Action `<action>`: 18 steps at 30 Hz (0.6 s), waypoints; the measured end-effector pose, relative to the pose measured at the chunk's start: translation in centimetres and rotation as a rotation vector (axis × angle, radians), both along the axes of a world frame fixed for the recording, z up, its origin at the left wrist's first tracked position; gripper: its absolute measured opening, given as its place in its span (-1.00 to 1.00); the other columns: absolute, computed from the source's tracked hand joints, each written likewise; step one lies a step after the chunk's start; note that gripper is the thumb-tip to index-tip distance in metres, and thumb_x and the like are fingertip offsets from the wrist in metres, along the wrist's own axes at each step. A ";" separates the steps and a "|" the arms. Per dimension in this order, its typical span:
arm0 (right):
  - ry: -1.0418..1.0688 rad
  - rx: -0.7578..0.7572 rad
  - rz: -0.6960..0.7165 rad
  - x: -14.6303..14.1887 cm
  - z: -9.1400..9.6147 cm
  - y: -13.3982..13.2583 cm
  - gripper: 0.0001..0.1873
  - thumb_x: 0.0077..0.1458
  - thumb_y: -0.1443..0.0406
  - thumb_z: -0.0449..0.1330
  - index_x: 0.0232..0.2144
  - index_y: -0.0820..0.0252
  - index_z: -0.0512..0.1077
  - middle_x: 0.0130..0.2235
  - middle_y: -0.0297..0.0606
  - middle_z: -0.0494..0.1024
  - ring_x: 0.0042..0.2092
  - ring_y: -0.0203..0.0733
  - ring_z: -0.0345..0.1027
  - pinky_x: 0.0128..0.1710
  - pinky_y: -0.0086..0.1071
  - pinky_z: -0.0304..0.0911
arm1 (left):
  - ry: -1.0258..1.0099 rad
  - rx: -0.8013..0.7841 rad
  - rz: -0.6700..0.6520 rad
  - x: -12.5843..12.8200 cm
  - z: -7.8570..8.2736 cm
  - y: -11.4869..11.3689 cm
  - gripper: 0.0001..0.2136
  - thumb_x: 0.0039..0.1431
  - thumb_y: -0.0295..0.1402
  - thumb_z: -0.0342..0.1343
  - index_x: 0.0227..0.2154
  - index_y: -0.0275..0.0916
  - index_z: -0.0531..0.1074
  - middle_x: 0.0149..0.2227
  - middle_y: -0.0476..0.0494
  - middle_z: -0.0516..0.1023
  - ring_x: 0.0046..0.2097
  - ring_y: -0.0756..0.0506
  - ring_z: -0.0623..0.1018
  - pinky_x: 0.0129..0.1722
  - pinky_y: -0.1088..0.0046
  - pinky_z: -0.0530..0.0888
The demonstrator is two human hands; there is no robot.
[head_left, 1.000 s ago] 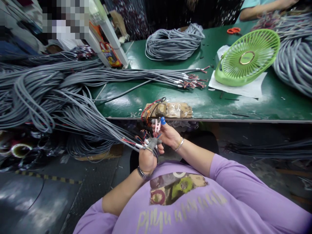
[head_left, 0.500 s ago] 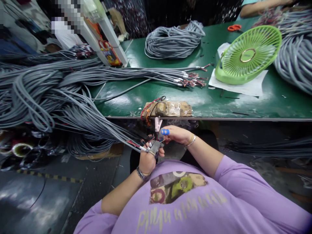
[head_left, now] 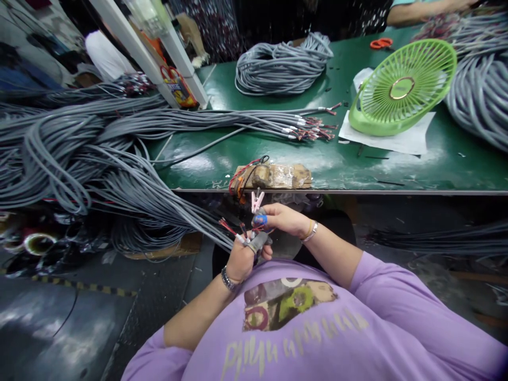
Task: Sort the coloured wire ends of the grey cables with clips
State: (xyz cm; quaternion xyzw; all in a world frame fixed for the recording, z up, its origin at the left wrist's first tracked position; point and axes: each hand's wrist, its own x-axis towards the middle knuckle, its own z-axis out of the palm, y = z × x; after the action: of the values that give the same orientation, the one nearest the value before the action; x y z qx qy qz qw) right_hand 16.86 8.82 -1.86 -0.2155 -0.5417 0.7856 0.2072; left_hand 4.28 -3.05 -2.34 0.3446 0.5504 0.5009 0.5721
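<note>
My left hand is closed around the stripped ends of several grey cables, with grey covering on its thumb. Thin red and dark wires fan out above it. My right hand, a blue cover on one finger, pinches at the thin coloured wires just above the left hand; the exact wire is hard to make out. Directly beyond the right fingertips a pink clothespin hangs at the table edge, below a taped wooden block with red and black wires on it.
Grey cable bundles cover the left of the green table, and more cable ends lie across its middle. A coiled cable, orange scissors and a green fan stand farther back. Another person's arm shows at the top right.
My right hand has shifted slightly left, closer to my left hand. The thin wires have changed position, and the pink clothespin has turned and shows its spread legs.
</note>
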 end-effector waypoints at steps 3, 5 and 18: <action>0.039 -0.157 -0.069 0.9 -0.7 -0.3 -0.51 -0.18 -0.03 0.36 -0.40 0.27 0.44 -0.44 -0.31 0.47 -0.46 -0.39 0.27 -0.43 -0.46 0.27 | -0.076 0.016 0.167 0.2 0.3 0.3 -0.71 -0.04 -0.15 0.26 -0.51 -0.32 0.45 -0.63 -0.07 0.51 -0.63 0.01 0.48 -0.60 0.50 0.46; 0.043 -0.189 -0.071 1.3 -1.1 -0.9 -0.50 -0.21 -0.02 0.38 -0.37 0.27 0.44 -0.41 -0.30 0.47 -0.46 -0.39 0.27 -0.43 -0.44 0.29 | -0.091 0.033 0.245 0.4 0.4 0.5 -0.71 -0.06 -0.15 0.28 -0.50 -0.31 0.44 -0.62 -0.05 0.52 -0.62 0.00 0.49 -0.58 0.50 0.48; 0.078 -0.138 -0.361 -0.6 0.0 -1.6 -0.73 -0.17 0.21 0.35 -0.51 0.23 0.35 -0.57 -0.46 0.29 -0.55 -0.43 0.05 -0.55 -0.50 0.00 | -0.125 -0.021 0.021 0.1 -0.5 0.0 -0.70 -0.04 -0.16 0.28 -0.46 -0.37 0.51 -0.53 -0.21 0.60 -0.52 -0.10 0.59 -0.45 0.38 0.55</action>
State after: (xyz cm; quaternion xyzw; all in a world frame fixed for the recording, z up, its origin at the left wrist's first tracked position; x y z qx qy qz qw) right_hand 16.30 7.21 -1.88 -0.2921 -0.4305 0.7788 0.3504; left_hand 4.39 -3.04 -2.82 0.3008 0.5225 0.5216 0.6037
